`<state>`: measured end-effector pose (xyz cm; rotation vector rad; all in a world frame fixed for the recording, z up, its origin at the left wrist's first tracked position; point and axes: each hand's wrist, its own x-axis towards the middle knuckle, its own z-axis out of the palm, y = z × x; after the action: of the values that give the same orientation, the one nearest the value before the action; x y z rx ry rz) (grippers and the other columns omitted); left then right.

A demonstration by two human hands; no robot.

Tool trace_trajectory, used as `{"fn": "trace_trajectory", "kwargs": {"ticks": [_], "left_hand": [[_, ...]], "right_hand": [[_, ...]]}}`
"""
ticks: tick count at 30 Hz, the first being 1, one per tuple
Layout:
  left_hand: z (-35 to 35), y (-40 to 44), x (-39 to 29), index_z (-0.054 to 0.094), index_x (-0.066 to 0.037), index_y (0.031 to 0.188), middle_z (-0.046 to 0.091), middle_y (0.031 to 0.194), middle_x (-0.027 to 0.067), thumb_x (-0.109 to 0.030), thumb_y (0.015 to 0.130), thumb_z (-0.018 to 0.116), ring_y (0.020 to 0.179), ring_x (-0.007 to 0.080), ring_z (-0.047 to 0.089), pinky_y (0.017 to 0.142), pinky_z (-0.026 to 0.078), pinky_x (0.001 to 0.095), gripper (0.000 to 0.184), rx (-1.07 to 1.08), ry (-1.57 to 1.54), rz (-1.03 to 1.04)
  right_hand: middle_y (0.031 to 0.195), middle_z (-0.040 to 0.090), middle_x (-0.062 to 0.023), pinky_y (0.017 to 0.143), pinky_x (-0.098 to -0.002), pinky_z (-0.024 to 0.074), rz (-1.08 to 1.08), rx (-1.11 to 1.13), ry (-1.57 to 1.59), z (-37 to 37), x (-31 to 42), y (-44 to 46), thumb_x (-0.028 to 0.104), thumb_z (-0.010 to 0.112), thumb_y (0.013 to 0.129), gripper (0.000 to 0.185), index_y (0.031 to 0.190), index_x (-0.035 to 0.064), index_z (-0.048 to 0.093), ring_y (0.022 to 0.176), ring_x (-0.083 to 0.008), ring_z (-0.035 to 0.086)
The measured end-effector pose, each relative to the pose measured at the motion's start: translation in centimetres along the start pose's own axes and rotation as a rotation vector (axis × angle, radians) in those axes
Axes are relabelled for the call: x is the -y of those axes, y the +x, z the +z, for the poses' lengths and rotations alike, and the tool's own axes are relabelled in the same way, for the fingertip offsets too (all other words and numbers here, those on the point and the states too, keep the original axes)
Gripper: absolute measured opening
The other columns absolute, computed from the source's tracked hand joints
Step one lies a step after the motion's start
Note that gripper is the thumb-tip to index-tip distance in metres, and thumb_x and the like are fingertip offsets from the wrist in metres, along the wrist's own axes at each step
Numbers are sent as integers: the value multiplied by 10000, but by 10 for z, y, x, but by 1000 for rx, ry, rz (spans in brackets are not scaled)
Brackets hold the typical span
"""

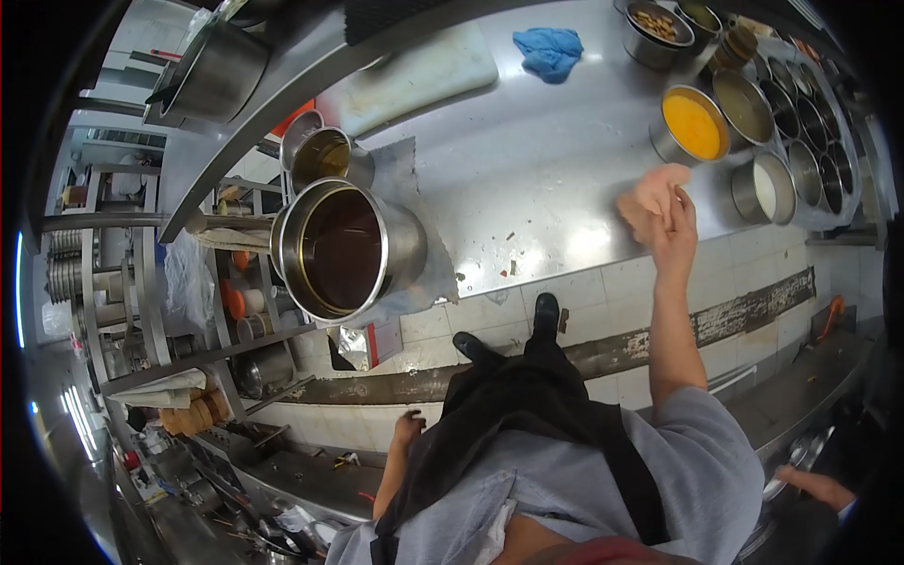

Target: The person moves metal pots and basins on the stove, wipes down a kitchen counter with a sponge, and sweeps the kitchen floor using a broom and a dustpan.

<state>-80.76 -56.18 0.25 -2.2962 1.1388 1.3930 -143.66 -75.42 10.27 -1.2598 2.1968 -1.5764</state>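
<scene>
My right hand [675, 226] is closed on a crumpled pink cloth [654, 196] over the front part of the steel counter [556, 198]. Just beyond the cloth stands a steel pot of bright yellow liquid [695, 124]. To the right of that hand is a smaller steel pot with white contents [765, 188]. My left hand [410, 427] hangs low beside my dark apron, away from the counter. Its fingers look loosely bent and apart, with nothing visible in them.
A large pot of dark liquid [344, 250] stands at the counter's left end, near a smaller pot [322, 158]. Farther back lie a white cutting board [414, 80] and a blue cloth [548, 53]. Round containers [805, 174] line the right. Another person's hand [817, 485] shows at lower right.
</scene>
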Motion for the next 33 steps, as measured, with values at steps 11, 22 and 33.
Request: {"fn": "trace_trajectory", "kwargs": {"ticks": [11,22,33], "left_hand": [[13,-11,19,573,-24,1188,688,899,141,-149,740,627,691,194,652,639,533,314,468,34,-82,-153],[35,-2,17,588,-64,1183,671,1015,168,-231,768,611,929,268,652,811,505,343,448,-91,-254,-29],[104,-31,156,656,-214,1110,501,1337,34,-147,697,640,1099,258,575,918,484,336,419,274,394,5]], "right_hand": [[1103,593,-205,906,-417,447,-340,-31,-612,164,-72,111,121,641,786,358,1137,55,610,1057,-360,546],[1131,610,-176,924,-363,433,-231,618,187,279,32,39,88,512,820,317,1116,49,619,1065,-314,564],[1186,583,-168,912,-420,452,-593,475,-155,366,61,50,68,560,793,371,1157,128,596,1013,-341,582]]}}
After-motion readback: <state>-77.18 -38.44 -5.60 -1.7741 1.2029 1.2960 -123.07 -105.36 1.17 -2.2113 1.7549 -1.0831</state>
